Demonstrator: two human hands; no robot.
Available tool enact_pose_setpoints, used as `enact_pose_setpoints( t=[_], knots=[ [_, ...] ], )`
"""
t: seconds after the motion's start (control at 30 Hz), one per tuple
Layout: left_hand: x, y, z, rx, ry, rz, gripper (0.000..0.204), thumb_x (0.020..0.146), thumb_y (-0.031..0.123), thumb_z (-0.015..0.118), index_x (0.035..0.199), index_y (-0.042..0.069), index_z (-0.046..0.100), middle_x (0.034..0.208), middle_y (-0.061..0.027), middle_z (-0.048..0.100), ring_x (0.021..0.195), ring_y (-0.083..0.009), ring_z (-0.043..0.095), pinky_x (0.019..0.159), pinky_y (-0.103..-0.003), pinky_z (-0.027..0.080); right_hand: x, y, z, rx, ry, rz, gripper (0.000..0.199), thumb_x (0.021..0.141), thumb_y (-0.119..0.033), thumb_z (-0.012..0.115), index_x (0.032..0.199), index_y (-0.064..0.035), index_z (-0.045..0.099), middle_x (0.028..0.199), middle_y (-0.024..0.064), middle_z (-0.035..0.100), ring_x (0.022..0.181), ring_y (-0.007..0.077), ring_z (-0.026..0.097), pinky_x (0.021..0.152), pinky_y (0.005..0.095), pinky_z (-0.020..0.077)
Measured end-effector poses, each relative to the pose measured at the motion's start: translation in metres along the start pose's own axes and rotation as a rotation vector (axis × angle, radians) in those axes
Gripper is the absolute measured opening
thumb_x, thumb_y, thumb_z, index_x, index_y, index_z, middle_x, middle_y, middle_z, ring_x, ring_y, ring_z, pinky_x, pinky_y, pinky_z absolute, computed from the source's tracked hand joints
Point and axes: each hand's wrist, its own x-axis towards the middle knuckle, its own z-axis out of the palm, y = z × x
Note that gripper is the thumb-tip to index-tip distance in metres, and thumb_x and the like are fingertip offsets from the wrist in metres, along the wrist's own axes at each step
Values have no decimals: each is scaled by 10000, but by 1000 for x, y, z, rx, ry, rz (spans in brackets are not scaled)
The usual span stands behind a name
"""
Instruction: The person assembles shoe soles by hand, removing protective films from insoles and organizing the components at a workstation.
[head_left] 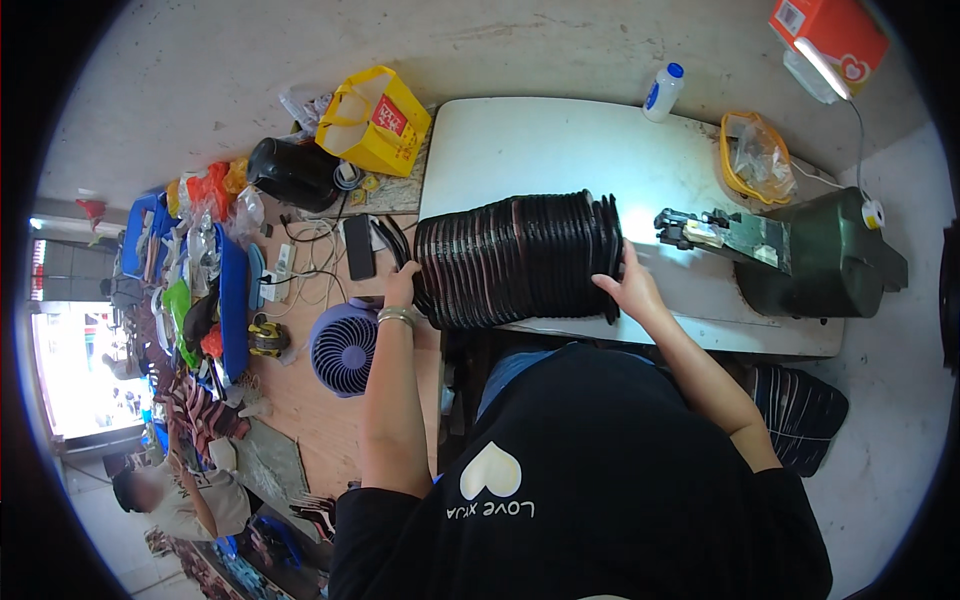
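Head view: the stack (520,262) of thin black pieces is at the centre of the frame, along the near edge of the white table (560,145). The left hand (402,285) is clamped on its left end, the right hand (630,287) on its right end. The sewing machine (815,262) occupies the right; the fan (344,350), left of centre.

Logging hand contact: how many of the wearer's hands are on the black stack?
2: left hand at the left end of the black stack, right hand at its right end. Both visible.
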Motion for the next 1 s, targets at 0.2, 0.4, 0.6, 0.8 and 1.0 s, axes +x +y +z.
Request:
enact_pose_setpoints(
  t=[0.2,0.4,0.6,0.8,1.0],
  knots=[
    [-44,4,12,-118,-442,-88,300,848,172,619,1095,1,605,934,-101,669,796,-211,663,695,-340,562,11,42,-17,280,-26,190,832,887,-401,711,1502,-25,295,1318,215,580,1188,250,592,987,352,468],
    [-29,-39,42,202,-479,92,713,925,484,603,1367,-49,432,1177,-180,618,1067,-280,622,922,-344,498,27,62,-25,400,24,177,815,913,-526,620,1508,-58,317,1435,170,491,1327,267,467,1094,360,361],
    [-20,-60,46,621,-268,448,854,923,533,596,1490,-12,267,1335,-183,523,1273,-268,484,1107,-378,347,52,40,6,223,181,106,845,915,-564,578,1504,-36,282,1438,275,445,1347,397,428,1114,411,340],
    [-21,-41,42,93,-394,329,790,855,310,756,1455,27,327,1289,-137,556,1173,-216,542,1037,-338,414,51,29,7,448,121,168,798,909,-474,643,1532,-163,254,1405,232,490,1289,324,496,1068,398,393],
    [-18,-41,51,293,-343,398,850,882,481,665,1489,35,272,1318,-195,553,1218,-296,544,1064,-371,392,63,31,3,580,72,246,860,823,-448,753,1517,-200,311,1350,189,550,1212,294,558,1005,398,456]
  ],
)
